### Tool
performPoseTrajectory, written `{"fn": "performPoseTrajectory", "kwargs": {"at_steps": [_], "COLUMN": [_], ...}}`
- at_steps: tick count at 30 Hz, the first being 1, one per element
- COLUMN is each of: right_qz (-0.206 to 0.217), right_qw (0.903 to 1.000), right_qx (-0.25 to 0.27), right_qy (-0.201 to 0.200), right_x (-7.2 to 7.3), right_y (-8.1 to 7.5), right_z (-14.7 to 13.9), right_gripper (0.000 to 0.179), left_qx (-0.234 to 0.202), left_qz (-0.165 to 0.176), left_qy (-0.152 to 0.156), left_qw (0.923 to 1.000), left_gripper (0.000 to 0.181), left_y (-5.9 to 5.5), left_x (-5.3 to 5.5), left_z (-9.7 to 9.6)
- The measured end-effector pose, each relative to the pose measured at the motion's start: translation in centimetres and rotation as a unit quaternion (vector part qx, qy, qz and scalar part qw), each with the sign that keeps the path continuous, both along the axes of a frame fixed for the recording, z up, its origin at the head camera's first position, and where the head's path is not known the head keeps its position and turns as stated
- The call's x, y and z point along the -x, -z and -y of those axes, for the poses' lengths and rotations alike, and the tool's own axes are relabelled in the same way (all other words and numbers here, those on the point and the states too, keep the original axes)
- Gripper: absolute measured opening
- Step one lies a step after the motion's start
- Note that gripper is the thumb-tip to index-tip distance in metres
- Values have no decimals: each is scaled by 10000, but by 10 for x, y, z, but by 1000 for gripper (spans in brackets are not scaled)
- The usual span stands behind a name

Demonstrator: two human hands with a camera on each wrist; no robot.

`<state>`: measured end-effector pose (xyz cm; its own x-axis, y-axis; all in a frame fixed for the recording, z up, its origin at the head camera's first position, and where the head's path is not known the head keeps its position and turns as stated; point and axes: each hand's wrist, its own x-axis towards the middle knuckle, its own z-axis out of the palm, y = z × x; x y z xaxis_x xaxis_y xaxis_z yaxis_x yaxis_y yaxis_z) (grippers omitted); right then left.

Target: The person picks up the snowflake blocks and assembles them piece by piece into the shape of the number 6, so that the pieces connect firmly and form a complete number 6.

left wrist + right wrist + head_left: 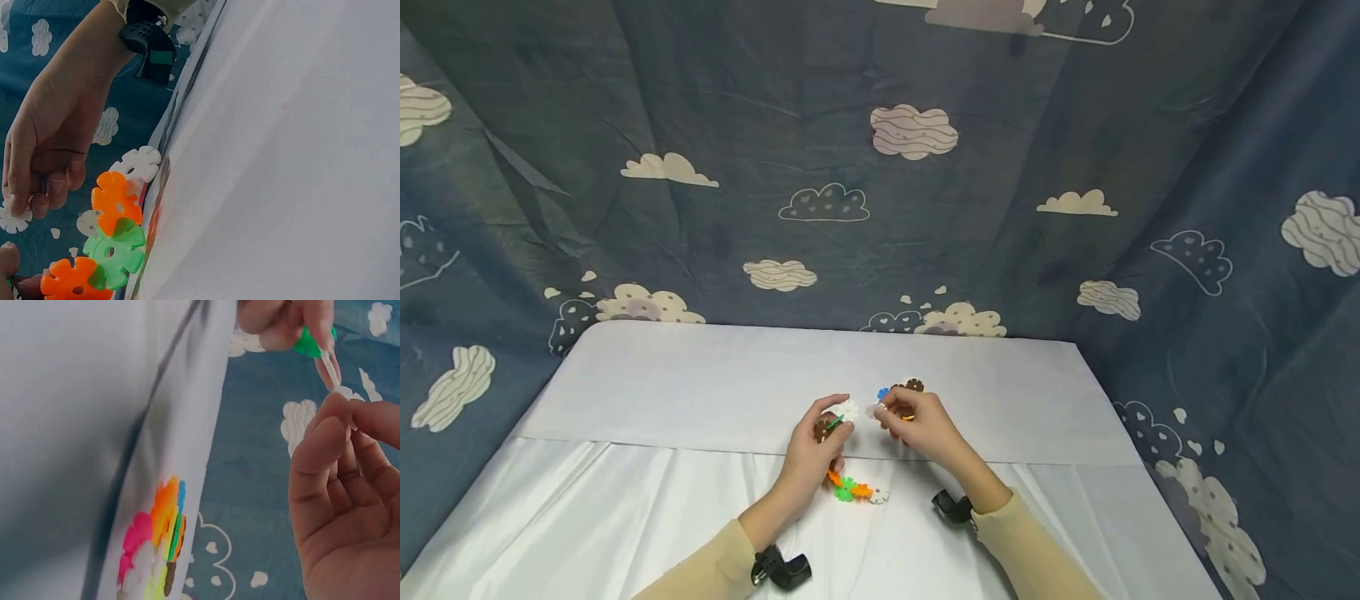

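Observation:
My left hand (806,454) grips a chain of flower-shaped interlocking discs. At its top a white disc (847,409) stands up near the fingertips, beside brown and green ones. The tail hangs below the palm, with an orange disc (115,203), a green disc (119,257) and a white disc (879,497) at the end. Facing it, my right hand (925,423) pinches a single white disc (14,220) between thumb and fingers. In the right wrist view this disc is close to the left hand's white one; whether they touch I cannot tell.
Behind the right hand lies a group of loose coloured discs (164,528), with pink, orange, yellow, blue, green and brown among them. A white cloth covers the table (700,392). Dark cloud-patterned curtains (737,125) stand at the back and both sides.

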<state>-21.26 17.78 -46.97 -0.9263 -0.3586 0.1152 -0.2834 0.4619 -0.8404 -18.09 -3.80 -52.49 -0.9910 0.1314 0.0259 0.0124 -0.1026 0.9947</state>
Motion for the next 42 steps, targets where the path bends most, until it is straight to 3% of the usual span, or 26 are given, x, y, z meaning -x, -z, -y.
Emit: {"fn": "performPoseTrajectory", "kwargs": {"at_steps": [9,12,15,20,22,25,31,33,37,39,42], "right_qz": [-527,-903,-1568,-2714,-2931,-3009,-2869,-2635,-1696,-1072,-273], "right_qw": [9981,9951,9858,9587,9522,9502,9545,9604,9811,9905,9934], "right_qx": [-288,-376,-581,-841,-847,-803,-812,-900,-904,-652,-225], "right_qy": [-96,-114,-145,-151,-149,-122,-94,-95,224,568,1088], "right_x": [-2,-3,-4,-6,-7,-8,-7,-5,4,11,23], "right_y": [8,9,10,13,15,17,17,17,14,12,13], "right_z": [8,9,10,14,16,19,18,15,0,-12,-32], "right_gripper": [8,5,4,4,7,9,6,15,35,36,28], "left_qx": [-39,-63,-92,-151,-178,-187,50,79,-168,-338,-434], "left_qz": [125,111,146,256,258,235,117,104,141,158,128], "left_qy": [67,77,112,133,140,148,95,1,-228,-344,-507], "left_qw": [9999,9999,9998,9995,9994,9994,9999,9999,9995,9987,9977], "left_gripper": [48,49,50,48,47,48,47,46,48,49,49], "left_y": [1,1,1,0,0,-1,-2,-2,-1,-1,-1], "left_x": [1,1,1,0,-1,-1,-1,-1,2,3,4], "left_z": [1,0,0,0,0,0,0,-1,0,1,3]}}
